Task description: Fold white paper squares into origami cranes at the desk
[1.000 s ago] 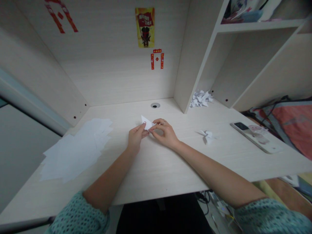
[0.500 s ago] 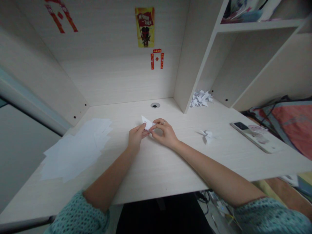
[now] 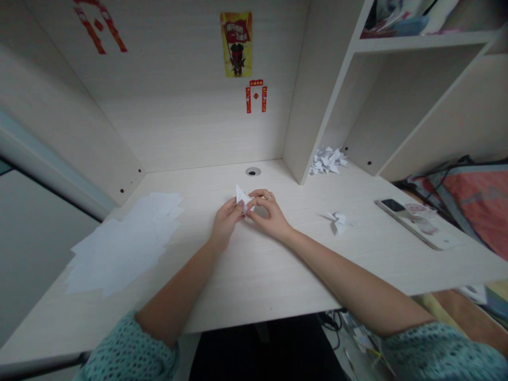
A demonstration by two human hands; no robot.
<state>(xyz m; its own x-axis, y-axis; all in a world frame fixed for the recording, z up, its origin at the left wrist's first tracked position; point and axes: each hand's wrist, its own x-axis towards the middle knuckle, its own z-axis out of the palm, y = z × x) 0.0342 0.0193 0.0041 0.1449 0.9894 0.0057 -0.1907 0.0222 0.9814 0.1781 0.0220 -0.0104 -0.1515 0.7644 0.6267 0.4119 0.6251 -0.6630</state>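
A small piece of folded white paper [image 3: 242,195] is held between both hands above the middle of the desk, one pointed corner sticking up. My left hand [image 3: 227,221] pinches it from the left, thumb on the near face. From the right, my right hand [image 3: 271,213] grips its other side with thumb and forefinger, the fingers curled; a ring shows on one finger. The paper's lower folds are hidden by the fingertips. To the right on the desk lies a folded paper crane [image 3: 336,221].
Loose white paper sheets [image 3: 123,243] spread over the desk's left side. A heap of small folded papers [image 3: 327,160] sits in the shelf nook behind the upright panel [image 3: 317,90]. A phone [image 3: 415,223] lies at right, near a red and grey bag [image 3: 472,196].
The folded paper has turned and shifted slightly right, its point now more upright. My left hand has moved a little right, closer to my right hand, which has barely moved.
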